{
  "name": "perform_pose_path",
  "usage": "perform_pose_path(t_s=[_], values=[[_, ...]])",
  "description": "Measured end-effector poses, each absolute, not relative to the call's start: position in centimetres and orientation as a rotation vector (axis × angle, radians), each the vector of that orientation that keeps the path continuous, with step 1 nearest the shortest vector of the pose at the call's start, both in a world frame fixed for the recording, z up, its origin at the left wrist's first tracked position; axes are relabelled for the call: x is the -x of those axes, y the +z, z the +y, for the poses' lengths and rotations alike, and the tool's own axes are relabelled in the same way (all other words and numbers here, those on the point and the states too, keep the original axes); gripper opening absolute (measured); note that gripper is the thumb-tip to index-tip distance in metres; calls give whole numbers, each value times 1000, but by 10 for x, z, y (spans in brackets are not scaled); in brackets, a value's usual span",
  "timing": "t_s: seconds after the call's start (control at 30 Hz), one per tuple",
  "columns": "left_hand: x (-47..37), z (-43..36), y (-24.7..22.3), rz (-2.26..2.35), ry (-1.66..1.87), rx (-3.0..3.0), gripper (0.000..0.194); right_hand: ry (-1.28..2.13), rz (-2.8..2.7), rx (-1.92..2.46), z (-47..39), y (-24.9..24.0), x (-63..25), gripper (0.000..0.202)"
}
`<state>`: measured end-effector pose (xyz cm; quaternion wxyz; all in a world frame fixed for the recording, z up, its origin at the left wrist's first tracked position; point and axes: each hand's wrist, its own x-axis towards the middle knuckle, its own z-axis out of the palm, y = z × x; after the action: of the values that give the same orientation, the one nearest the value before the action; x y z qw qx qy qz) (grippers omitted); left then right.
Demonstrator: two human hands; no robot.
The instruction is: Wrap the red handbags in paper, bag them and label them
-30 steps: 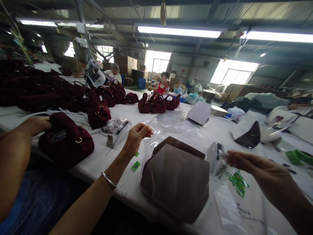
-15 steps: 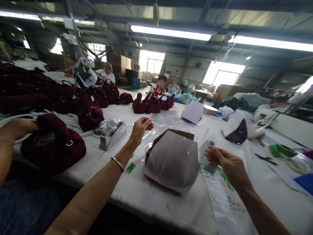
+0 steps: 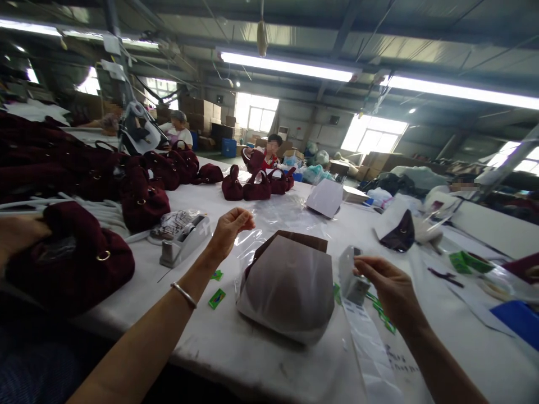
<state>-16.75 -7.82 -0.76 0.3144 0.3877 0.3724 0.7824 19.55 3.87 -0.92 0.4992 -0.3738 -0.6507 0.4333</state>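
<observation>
The left hand (image 3: 231, 227) and the right hand (image 3: 385, 280) were apart, each with thumb and fingertips pinched together; whether plastic lay between them could not be told. The grey card (image 3: 290, 286), in clear plastic (image 3: 252, 241), stood tilted on the white table (image 3: 227, 336), between the forearms. One tape dispenser (image 3: 185, 247) stood left of the left hand; a second dispenser (image 3: 355, 285) stood beside the right fingertips. A co-worker's hand (image 3: 21, 235) was at a maroon handbag (image 3: 112, 275) on the left.
</observation>
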Motion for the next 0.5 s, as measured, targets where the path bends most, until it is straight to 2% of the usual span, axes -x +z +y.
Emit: perform_pose_path(t_s=[0.17,0.37,0.47,0.5], values=[[179,-111,-22,885,1940,-1134,35,983,-1495,764,29,-25,-219,24],[187,-121,-21,769,1941,-1183,31,1283,-1536,727,22,-27,-233,31],[185,-120,-20,785,1893,-1166,31,1297,-1596,748,14,-18,-227,45],[184,-119,-21,810,1885,-1160,31,1267,-1638,753,10,-15,-224,44]])
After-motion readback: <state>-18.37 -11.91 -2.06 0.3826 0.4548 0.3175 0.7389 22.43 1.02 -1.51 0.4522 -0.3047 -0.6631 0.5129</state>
